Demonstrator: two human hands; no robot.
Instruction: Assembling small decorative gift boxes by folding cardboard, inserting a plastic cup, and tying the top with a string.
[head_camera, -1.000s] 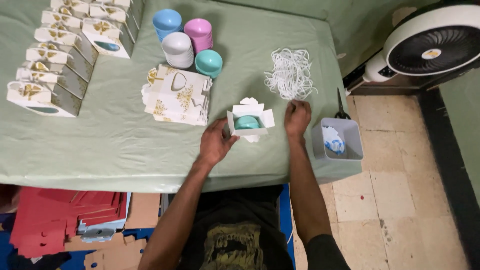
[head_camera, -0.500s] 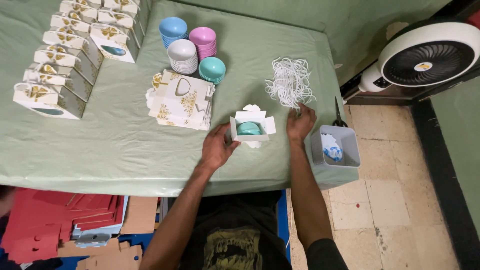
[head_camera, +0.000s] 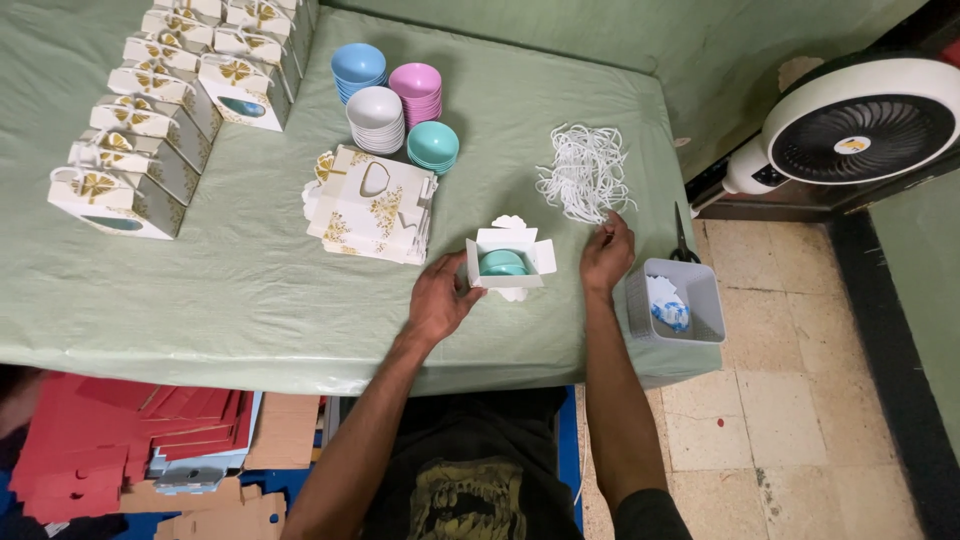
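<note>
A small white box (head_camera: 505, 252) stands open on the green table cover (head_camera: 250, 290) with a teal bowl (head_camera: 502, 264) inside it. My left hand (head_camera: 438, 298) holds the box's left side. My right hand (head_camera: 607, 255) rests on the cover just right of the box, its fingertips at the near edge of a pile of white cords (head_camera: 585, 172). To the left of the box lies a stack of flat white and gold box blanks (head_camera: 372, 205).
Stacks of blue (head_camera: 358, 70), pink (head_camera: 415, 92), white (head_camera: 375, 118) and teal bowls (head_camera: 433, 147) stand behind the blanks. Several closed gift boxes (head_camera: 150, 110) line the left. Scissors (head_camera: 681, 236) and a grey bin (head_camera: 673, 312) sit at the right edge; a fan (head_camera: 860, 125) stands beyond it.
My right hand has moved from beside the box up and right to the edge of the cord pile. My left hand stays at the box.
</note>
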